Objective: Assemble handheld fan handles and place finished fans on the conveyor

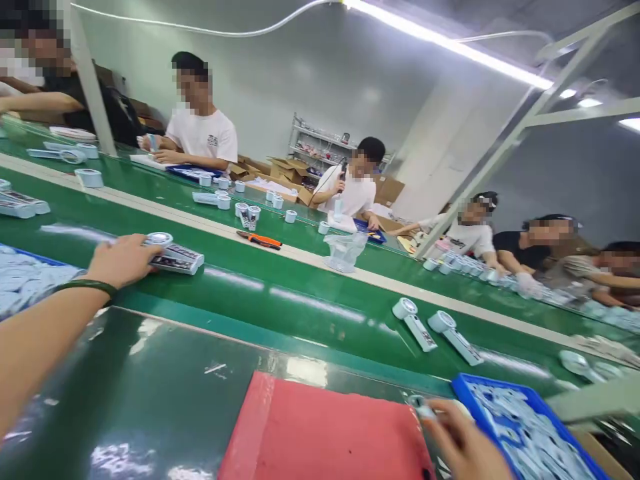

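the left hand [123, 262] curls over the round-headed devices [183, 260] on the green belt [310, 313], their long axes running rightward from its fingertips; its grip i cannot tell. farther off, beside the red mat [330, 430], the right hand [463, 440] pinches a small pale part [423, 408].

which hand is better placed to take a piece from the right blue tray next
Probably the right hand: it is beside the blue tray, though it seems to hold a small part. The left hand is far off, at a pale device.
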`<state>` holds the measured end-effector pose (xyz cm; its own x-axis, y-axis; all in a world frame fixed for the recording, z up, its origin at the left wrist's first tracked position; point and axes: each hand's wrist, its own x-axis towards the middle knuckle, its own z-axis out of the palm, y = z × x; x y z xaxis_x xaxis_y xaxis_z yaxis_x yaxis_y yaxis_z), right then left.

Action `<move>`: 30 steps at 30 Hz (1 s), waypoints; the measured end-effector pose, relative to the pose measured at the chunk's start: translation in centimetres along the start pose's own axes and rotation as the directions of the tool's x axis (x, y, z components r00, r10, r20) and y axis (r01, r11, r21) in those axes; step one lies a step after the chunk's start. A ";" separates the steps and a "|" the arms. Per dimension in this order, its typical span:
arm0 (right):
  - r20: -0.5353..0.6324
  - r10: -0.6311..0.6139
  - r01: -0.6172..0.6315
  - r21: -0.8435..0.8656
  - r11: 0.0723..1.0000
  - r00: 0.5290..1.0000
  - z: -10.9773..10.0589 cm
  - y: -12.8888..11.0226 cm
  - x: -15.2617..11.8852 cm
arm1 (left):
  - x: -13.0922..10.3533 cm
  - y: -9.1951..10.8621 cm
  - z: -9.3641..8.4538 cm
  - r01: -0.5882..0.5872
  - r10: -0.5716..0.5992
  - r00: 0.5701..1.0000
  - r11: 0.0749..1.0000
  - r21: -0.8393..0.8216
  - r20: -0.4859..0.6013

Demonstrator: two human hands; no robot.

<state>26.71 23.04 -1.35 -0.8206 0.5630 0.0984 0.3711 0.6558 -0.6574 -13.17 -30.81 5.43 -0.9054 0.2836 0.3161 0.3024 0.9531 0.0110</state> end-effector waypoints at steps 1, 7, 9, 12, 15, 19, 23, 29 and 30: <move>0.123 -0.060 0.055 0.041 0.998 0.991 2.1 -1.4 -1.0 | 0.1 0.0 0.4 -0.016 0.016 1.000 1.000 -0.003 -0.022; 0.230 -0.252 0.287 -0.137 0.948 0.940 7.9 -4.1 -4.8 | -3.7 5.7 -0.9 -0.396 0.392 0.918 0.909 -0.128 -0.050; 0.244 -0.288 0.329 -0.145 0.933 0.926 7.0 -4.1 -4.8 | -6.8 10.1 -2.1 -0.519 0.516 0.853 0.828 -0.212 -0.076; 0.211 -0.336 0.357 -0.068 0.932 0.918 5.5 -5.1 -4.4 | -11.7 17.2 -2.6 -0.652 0.672 0.736 0.676 -0.343 -0.074; 0.085 -0.350 0.341 0.107 0.934 0.933 4.8 -7.5 -4.4 | -15.4 22.4 -1.4 -0.700 0.751 0.657 0.575 -0.423 -0.066; 0.078 -0.425 0.394 0.259 0.882 0.902 5.9 -10.9 -4.9 | -16.8 25.1 0.5 -0.671 0.741 0.669 0.572 -0.472 -0.051; 0.181 -0.506 0.496 0.102 0.862 0.843 8.2 -12.7 -4.8 | -16.1 25.1 0.5 -0.625 0.742 0.664 0.485 -0.611 -0.091; 0.223 -0.515 0.521 0.035 0.853 0.828 9.3 -12.8 -4.5 | -16.2 25.5 -0.1 -0.572 0.743 0.658 0.388 -0.722 -0.123; 0.211 -0.514 0.513 0.068 0.856 0.831 9.4 -12.7 -4.5 | -16.3 25.7 -0.1 -0.555 0.737 0.668 0.404 -0.727 -0.100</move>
<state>21.57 7.46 -0.48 -0.9647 0.0243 0.2623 -0.1325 0.8158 -0.5630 9.38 -10.98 0.68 -0.3523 0.8815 0.3144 0.8413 0.1510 0.5191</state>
